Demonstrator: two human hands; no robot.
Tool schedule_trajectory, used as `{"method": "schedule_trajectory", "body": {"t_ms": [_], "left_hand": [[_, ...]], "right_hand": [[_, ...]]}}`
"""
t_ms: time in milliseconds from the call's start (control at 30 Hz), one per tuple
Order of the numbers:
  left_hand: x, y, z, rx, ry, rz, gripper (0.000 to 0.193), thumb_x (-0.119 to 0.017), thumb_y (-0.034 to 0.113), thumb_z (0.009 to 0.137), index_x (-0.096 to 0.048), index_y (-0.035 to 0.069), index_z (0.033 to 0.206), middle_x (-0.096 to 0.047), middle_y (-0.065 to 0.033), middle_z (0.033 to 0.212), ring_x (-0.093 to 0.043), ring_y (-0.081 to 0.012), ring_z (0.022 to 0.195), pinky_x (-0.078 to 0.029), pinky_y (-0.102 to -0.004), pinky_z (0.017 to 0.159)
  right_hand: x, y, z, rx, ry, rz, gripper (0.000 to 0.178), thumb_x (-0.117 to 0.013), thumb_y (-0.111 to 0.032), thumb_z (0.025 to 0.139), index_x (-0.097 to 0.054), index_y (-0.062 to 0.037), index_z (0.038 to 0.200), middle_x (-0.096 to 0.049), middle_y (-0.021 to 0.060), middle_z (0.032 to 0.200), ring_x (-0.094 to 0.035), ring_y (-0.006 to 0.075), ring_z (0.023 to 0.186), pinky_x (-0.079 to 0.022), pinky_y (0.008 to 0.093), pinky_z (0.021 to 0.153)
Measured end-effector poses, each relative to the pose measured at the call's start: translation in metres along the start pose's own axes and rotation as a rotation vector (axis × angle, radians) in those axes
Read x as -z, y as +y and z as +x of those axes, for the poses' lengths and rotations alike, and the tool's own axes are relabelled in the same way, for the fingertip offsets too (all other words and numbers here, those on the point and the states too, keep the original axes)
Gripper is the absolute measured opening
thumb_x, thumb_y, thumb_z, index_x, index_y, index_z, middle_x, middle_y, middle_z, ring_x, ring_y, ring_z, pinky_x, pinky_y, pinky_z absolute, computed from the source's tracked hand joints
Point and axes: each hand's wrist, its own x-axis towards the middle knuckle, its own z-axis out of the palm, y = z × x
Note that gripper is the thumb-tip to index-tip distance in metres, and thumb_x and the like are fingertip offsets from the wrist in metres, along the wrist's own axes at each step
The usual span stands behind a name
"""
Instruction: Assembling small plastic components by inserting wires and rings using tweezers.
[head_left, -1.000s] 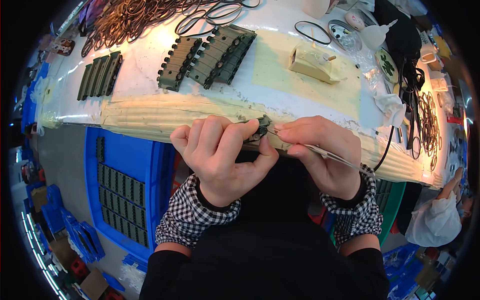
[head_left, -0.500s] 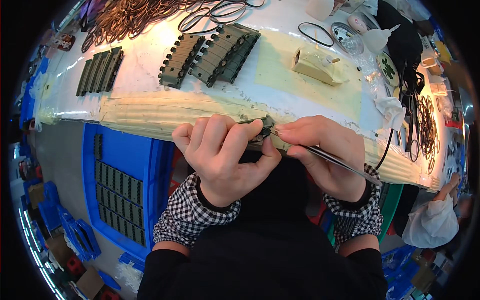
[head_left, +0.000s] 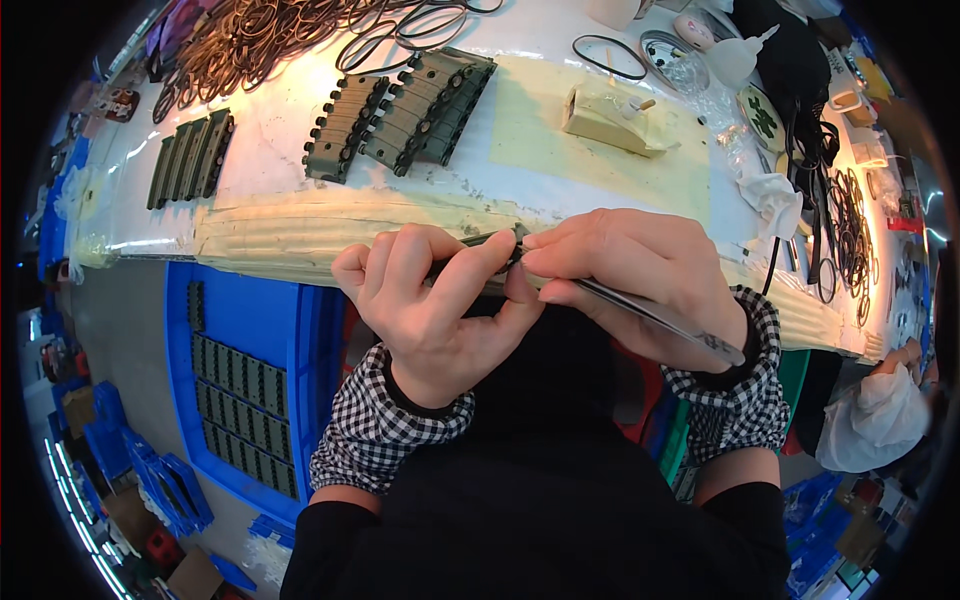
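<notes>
Since the last frame the right hand has moved in against the left fingertips, narrowing the gap there, and the broad end of its tool has turned more face-on; the whole view has also slid slightly. Left hand: thumb and index pinched on a small dark green part, other fingers curled. Right hand: thumb and fingers closed on a flat metal tool, broad end pointing back toward the right wrist. Working end is hidden behind the fingertips, so can't confirm whether it touches the part. Part sits between the two hands, at the ribbed cream padding along the bench's near edge. Both forearms wear black-and-white checked sleeves. On the bench, just beyond the padding: a green knobbed piece with a larger green bundle close on its right, and a smaller green stack farther left. Brown cords heaped behind those. Right of the bundle, a cream block on a yellowish sheet; white squeeze bulb beyond it, far right. Below the bench, left: a blue crate holding rows of green pieces.
</notes>
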Motion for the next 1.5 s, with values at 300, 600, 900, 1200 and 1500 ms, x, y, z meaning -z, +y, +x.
{"method": "schedule_trajectory", "body": {"t_ms": [300,600,900,1200,1500], "left_hand": [[0.001,0.002,0.002,0.030,0.013,-0.027,0.025,-0.075,0.015,0.055,-0.068,0.013,0.078,-0.050,0.0018,0.069,-0.050,-0.0152,0.067,-0.032,-0.0309,0.072],[0.001,0.004,0.002,0.040,0.008,-0.029,0.024,-0.074,0.014,0.054,-0.067,0.013,0.077,-0.051,0.0015,0.069,-0.050,-0.0154,0.067,-0.032,-0.0303,0.072],[0.003,0.006,0.007,0.046,-0.021,-0.020,0.023,-0.072,0.013,0.054,-0.067,0.012,0.076,-0.051,0.0019,0.069,-0.050,-0.0161,0.066,-0.033,-0.0308,0.072],[-0.033,0.013,0.048,-0.004,0.042,-0.101,0.024,-0.072,0.013,0.054,-0.066,0.012,0.077,-0.049,0.0008,0.072,-0.047,-0.0158,0.068,-0.029,-0.0307,0.074],[-0.038,0.009,0.046,0.036,-0.005,-0.095,0.023,-0.072,0.013,0.054,-0.065,0.012,0.076,-0.049,0.0007,0.071,-0.047,-0.0161,0.068,-0.029,-0.0313,0.074]], "right_hand": [[0.006,-0.005,-0.012,-0.205,0.348,0.332,0.010,-0.067,-0.007,0.086,-0.068,0.0009,0.091,-0.067,0.0101,0.083,-0.064,0.0176,0.072,-0.049,0.0262,0.064],[-0.015,-0.004,-0.023,-0.272,0.322,0.351,0.013,-0.068,-0.011,0.088,-0.069,-0.0014,0.096,-0.066,0.0083,0.081,-0.064,0.0157,0.072,-0.049,0.0248,0.064],[-0.001,-0.005,-0.019,-0.278,0.417,0.233,0.009,-0.065,-0.004,0.087,-0.066,-0.0009,0.095,-0.064,0.0091,0.082,-0.061,0.0191,0.073,-0.047,0.0275,0.067],[0.052,0.037,0.007,-0.200,0.440,-0.589,0.016,-0.073,-0.010,0.078,-0.068,-0.0053,0.092,-0.064,0.0067,0.079,-0.057,0.0238,0.073,-0.046,0.0325,0.065],[0.048,0.049,0.007,-0.119,0.507,-0.548,0.011,-0.073,-0.003,0.076,-0.068,-0.0035,0.086,-0.064,0.0073,0.076,-0.058,0.0235,0.074,-0.045,0.0326,0.067]]}}
